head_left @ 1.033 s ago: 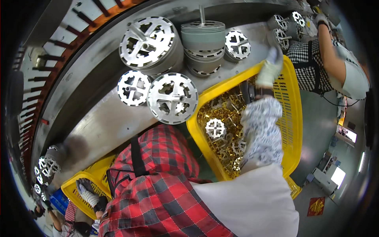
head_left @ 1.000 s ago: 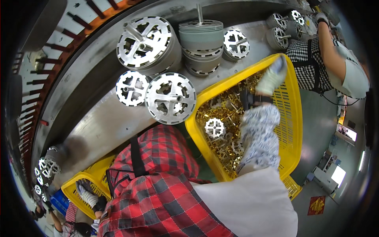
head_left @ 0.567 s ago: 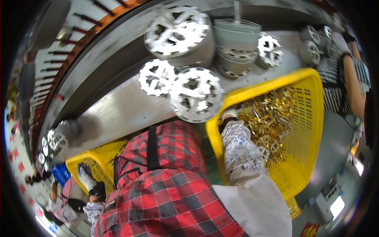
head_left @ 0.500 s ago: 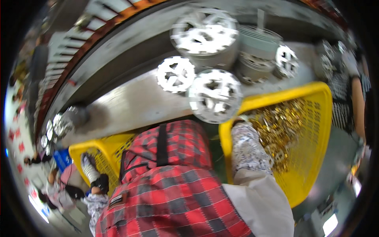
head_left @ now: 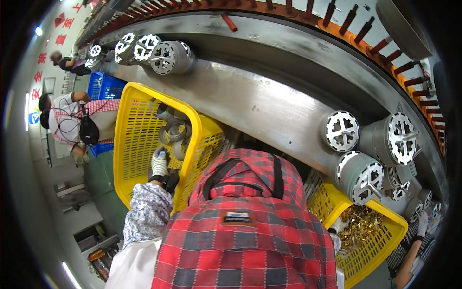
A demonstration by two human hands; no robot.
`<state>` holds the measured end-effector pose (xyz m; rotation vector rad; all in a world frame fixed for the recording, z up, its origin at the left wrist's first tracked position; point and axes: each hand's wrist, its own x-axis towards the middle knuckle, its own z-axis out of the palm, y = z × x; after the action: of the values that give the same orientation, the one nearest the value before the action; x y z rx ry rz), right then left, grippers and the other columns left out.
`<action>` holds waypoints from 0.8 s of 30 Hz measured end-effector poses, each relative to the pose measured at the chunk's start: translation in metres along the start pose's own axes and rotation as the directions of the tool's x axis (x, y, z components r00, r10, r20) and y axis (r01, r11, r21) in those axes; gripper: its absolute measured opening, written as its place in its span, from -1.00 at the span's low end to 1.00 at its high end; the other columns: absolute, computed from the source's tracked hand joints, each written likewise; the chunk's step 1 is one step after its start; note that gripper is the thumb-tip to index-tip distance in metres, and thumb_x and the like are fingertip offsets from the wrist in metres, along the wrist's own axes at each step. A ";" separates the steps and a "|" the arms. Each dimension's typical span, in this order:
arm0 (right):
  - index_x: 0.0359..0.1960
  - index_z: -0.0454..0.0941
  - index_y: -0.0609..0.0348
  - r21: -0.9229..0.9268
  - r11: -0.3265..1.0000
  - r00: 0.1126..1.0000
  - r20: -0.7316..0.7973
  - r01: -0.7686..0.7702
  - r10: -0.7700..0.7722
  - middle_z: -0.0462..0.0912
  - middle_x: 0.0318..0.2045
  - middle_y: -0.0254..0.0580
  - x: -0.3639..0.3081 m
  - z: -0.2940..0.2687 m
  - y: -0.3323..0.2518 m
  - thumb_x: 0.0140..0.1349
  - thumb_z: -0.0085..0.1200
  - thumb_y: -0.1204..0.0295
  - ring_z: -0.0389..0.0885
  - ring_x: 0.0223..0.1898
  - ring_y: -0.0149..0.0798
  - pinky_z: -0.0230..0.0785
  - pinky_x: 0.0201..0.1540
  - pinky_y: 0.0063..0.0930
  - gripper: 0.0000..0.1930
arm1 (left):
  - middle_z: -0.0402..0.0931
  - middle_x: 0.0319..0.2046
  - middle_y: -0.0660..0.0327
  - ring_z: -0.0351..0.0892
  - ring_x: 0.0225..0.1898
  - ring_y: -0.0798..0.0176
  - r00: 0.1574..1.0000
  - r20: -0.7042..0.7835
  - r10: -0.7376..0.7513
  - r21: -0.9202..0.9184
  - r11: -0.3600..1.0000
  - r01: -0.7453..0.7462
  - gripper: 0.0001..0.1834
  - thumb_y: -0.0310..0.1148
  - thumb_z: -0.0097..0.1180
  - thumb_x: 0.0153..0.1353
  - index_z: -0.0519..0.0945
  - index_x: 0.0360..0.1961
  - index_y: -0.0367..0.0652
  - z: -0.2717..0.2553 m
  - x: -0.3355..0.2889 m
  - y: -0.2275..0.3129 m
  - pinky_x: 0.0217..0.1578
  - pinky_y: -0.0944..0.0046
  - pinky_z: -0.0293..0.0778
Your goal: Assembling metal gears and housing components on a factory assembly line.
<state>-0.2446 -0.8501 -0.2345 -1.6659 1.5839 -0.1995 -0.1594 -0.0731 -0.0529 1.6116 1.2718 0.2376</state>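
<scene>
View's swinging L: we're prob. reaching L hand (head_left: 159, 164) for grey rings (head_left: 179, 149), next needing a pinch, can't tell opening/hold of it or R hand (head_left: 339, 225).

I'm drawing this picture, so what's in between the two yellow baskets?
In the head view, the person's body in a red checked garment fills most of the stretch between the left yellow basket and the right yellow basket.
</scene>
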 end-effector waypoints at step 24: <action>0.18 0.24 0.06 0.561 0.803 0.485 0.655 0.201 -0.579 0.48 -0.03 -0.15 -0.251 0.264 -0.295 -0.07 0.30 0.63 0.50 -0.05 -0.28 0.49 -0.13 -0.46 -0.28 | 0.54 -0.20 0.15 0.45 -0.20 0.31 0.908 0.389 0.155 0.286 0.917 -0.279 -0.59 -0.37 0.17 0.19 0.42 0.03 -0.28 0.012 0.078 0.038 -0.12 0.26 0.42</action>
<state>0.0929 -0.5448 -0.1196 -1.4221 0.3760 0.0112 -0.0950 -0.0135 -0.0604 1.9884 0.8758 -0.1451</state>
